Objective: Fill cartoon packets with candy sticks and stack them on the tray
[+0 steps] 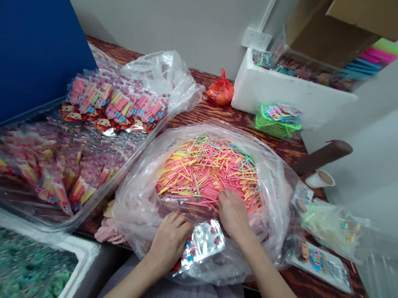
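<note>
Head view: our hands are apart, the left hand point(171, 239) clamped on a shiny foil packet point(209, 241), the right hand point(233, 215) at thin pastel sticks point(203, 170) heaped inside a crumpled clear bag point(139, 195); we cannot tell whether it grips any. Beside us sits a clear tray point(78, 220); behind, a white foam box point(283, 94), knotted red bag point(220, 93) and green lattice basket point(274, 127).

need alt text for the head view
A person's right hand reaches into a translucent plastic bag of thin pink and yellow sticks while the left hand holds a printed silver packet. Filled packets lie in a clear tray at left.
</note>
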A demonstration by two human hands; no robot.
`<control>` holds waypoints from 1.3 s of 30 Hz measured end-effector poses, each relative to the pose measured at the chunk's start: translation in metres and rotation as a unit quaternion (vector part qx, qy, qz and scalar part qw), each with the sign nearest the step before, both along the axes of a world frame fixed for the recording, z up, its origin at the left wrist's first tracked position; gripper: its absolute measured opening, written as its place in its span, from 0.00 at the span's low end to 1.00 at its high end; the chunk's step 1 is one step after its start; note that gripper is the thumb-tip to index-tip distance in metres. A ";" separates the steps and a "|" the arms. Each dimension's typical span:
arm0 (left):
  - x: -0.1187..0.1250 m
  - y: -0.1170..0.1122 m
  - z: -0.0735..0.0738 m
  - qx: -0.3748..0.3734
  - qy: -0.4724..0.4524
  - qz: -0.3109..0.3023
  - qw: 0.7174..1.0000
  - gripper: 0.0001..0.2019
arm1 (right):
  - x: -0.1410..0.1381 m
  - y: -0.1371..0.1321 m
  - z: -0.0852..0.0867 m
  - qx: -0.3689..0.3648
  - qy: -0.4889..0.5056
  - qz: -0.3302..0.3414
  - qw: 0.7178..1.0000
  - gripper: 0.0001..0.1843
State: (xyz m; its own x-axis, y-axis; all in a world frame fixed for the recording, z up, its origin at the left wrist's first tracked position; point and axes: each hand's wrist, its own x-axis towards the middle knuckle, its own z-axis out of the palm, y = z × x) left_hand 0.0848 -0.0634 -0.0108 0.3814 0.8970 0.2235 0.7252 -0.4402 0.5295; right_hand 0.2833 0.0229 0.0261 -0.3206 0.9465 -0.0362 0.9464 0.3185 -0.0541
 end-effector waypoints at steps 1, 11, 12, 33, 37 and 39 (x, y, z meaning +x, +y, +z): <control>0.000 0.000 0.000 -0.001 -0.001 0.000 1.000 0.10 | 0.000 0.001 0.000 -0.002 0.003 0.003 1.000 0.06; 0.000 0.001 0.005 -0.012 -0.007 0.004 1.000 0.11 | -0.019 -0.007 0.014 0.023 0.012 0.033 0.999 0.06; 0.000 0.002 0.006 -0.012 -0.007 0.004 1.000 0.11 | -0.024 -0.007 0.015 0.030 -0.007 0.045 0.999 0.07; -0.002 0.002 0.004 -0.003 -0.003 -0.007 1.000 0.11 | 0.005 0.016 -0.001 -0.071 0.571 -0.149 0.804 0.08; -0.001 0.002 0.004 0.004 -0.007 -0.003 1.000 0.11 | 0.009 -0.016 -0.002 -0.077 0.696 -0.183 0.690 0.09; -0.001 0.002 0.005 0.009 -0.016 -0.003 1.000 0.11 | 0.012 -0.037 -0.007 -0.096 0.696 -0.204 0.682 0.09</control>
